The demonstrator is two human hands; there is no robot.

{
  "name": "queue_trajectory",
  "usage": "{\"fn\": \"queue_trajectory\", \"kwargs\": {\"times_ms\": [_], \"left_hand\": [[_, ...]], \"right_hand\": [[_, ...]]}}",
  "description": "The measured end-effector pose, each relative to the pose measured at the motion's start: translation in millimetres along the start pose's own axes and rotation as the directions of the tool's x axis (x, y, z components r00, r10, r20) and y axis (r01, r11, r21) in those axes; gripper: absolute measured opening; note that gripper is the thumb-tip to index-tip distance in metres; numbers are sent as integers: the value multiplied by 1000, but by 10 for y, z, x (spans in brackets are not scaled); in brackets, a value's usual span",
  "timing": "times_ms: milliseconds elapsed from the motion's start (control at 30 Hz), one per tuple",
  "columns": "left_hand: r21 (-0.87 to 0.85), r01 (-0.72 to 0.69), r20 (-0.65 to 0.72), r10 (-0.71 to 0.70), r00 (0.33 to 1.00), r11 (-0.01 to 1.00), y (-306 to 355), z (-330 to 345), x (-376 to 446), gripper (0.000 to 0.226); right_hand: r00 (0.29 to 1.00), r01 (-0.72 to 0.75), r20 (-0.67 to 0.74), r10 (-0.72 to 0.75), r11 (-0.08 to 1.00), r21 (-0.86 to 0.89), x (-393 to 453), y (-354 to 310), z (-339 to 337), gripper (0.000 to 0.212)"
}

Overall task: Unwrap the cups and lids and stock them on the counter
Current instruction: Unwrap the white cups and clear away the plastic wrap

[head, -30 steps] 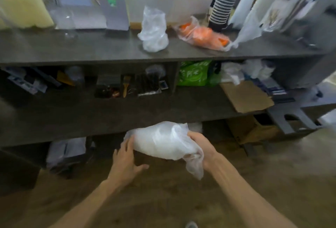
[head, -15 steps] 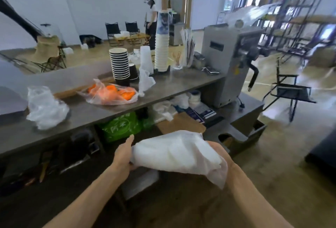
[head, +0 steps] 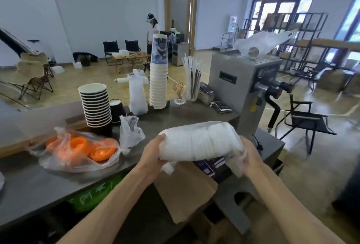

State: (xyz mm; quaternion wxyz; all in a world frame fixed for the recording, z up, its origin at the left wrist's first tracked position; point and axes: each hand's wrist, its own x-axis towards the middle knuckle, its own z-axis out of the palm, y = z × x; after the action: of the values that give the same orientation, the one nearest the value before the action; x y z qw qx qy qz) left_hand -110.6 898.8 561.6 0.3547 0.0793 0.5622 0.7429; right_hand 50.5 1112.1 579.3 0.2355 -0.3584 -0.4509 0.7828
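A stack of white lids in a clear plastic wrap (head: 200, 142) lies sideways between both hands, just above the grey counter (head: 39, 183). My left hand (head: 153, 151) grips the wrap's left end. My right hand (head: 251, 156) holds the right end, where loose plastic hangs down. On the counter stand a stack of black cups (head: 96, 105), a tall stack of white cups (head: 158, 76), and an upright wrapped sleeve (head: 137, 93). A bag of orange lids (head: 78, 150) lies at the left.
A steel coffee machine (head: 243, 88) stands at the counter's right end, with straws in a glass (head: 191, 80) beside it. Cardboard (head: 187, 189) and a green bag (head: 93, 195) sit on the shelf below. A person stands far back by chairs.
I have risen from the low shelf and lifted the wrapped lids up to counter height. The view turned right toward the coffee machine. Both hands still hold the pack.
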Motion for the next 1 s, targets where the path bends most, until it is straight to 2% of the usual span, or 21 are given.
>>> {"fn": "queue_trajectory", "kwargs": {"times_ms": [33, 67, 100, 167, 233, 333, 367, 467, 533, 600, 633, 700, 800, 900, 1000], "left_hand": [[-9, 3, -31, -3, 1000, 1000, 38, 36, 180, 50], [-11, 3, -61, -4, 998, 1000, 70, 78, 360, 51], [-9, 7, -86, -8, 996, 1000, 100, 117, 547, 51], [-30, 18, -124, -22, 992, 999, 162, 182, 899, 59], [-31, -1, -135, -3, 991, 1000, 230, 246, 1221, 67], [112, -93, -139, 109, 984, 989, 420, 450, 1573, 47], [149, -122, -133, 142, 981, 981, 507, 534, 1697, 42], [392, -152, -96, 205, 974, 907, 678, 709, 2097, 47], [600, -144, -90, 245, 965, 787, 686, 731, 2342, 52], [856, -102, -80, 324, 943, 507, 634, 711, 2498, 51], [924, -91, -56, 367, 929, 372, 592, 706, 2546, 50], [956, -117, 4, 387, 922, 270, 482, 725, 2605, 55], [959, -143, 39, 387, 921, 245, 389, 807, 2722, 62], [940, -144, 16, 381, 924, 311, 387, 896, 2815, 67], [908, -198, 64, 344, 937, 369, 397, 932, 2831, 80]], "right_hand": [[999, -18, -25, 20, 996, 87, 187, 8, -11, 42], [998, -57, 18, 55, 986, 157, 319, -40, 31, 35], [996, -84, 2, 85, 983, 164, 475, -124, 119, 32], [998, -54, 36, 48, 979, 199, 725, -312, 287, 35], [996, -31, 84, 16, 983, 183, 966, -450, 371, 28], [992, 7, 122, -34, 977, 213, 1331, -642, 489, 33], [995, 16, 90, -36, 976, 219, 1518, -678, 511, 34], [998, 56, -14, -54, 983, 177, 2085, -696, 527, 28], [987, 105, -123, -104, 995, -1, 2396, -631, 493, 22], [929, 208, -225, -294, 917, -341, 2599, -533, 436, 23], [893, 263, -209, -398, 840, -474, 2641, -463, 403, 25], [864, 341, -134, -486, 758, -556, 2609, -341, 375, 26], [882, 362, -23, -470, 709, -605, 2689, -194, 388, 32], [898, 337, 8, -440, 675, -656, 2872, -125, 414, 38], [898, 341, 12, -440, 677, -653, 2955, -178, 414, 35]]}}
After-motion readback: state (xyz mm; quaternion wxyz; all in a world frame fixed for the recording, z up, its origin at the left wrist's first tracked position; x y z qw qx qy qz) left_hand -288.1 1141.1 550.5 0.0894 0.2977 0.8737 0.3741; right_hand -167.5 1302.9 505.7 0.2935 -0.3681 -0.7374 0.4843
